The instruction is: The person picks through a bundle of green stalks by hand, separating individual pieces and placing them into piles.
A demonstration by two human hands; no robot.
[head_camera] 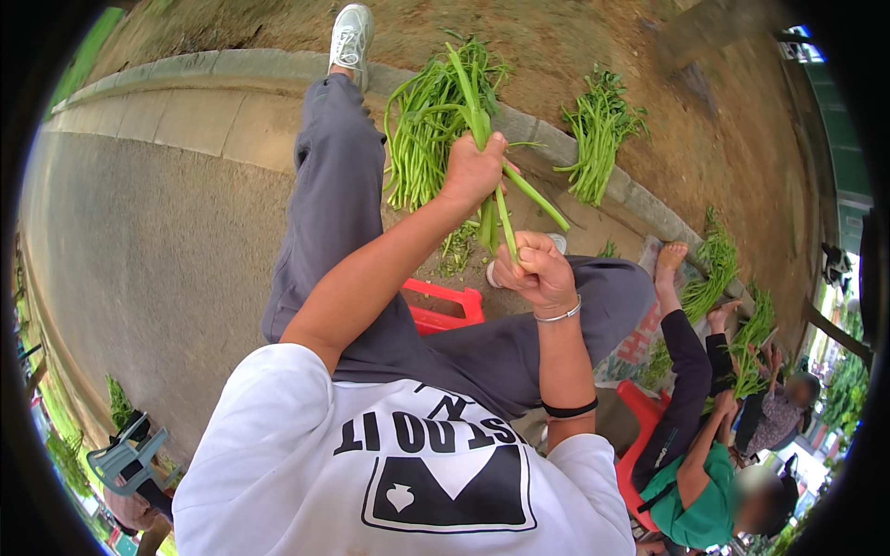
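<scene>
My left hand point(475, 167) is closed around a small bunch of long green vegetable stalks point(478, 115), held upright over the ground between my legs. Lower and to the right, my right hand point(535, 271), with a bracelet on its wrist, grips the bottom end of one pale stalk point(505, 217). Another cut stalk point(539, 198) slants out from the bunch to the right. Behind the bunch, a large heap of leafy green stems point(424, 142) lies against the kerb, partly hidden by my left hand. Short green trimmings point(455, 249) are scattered below my hands.
A red plastic stool point(473, 306) shows between my legs. Another bundle of greens point(599, 139) lies across the stone kerb point(643, 201). At right, a person in a green top point(685, 497) sits handling greens, with further bundles point(710, 267) along the kerb. A grey-blue chair point(128, 459) stands far left.
</scene>
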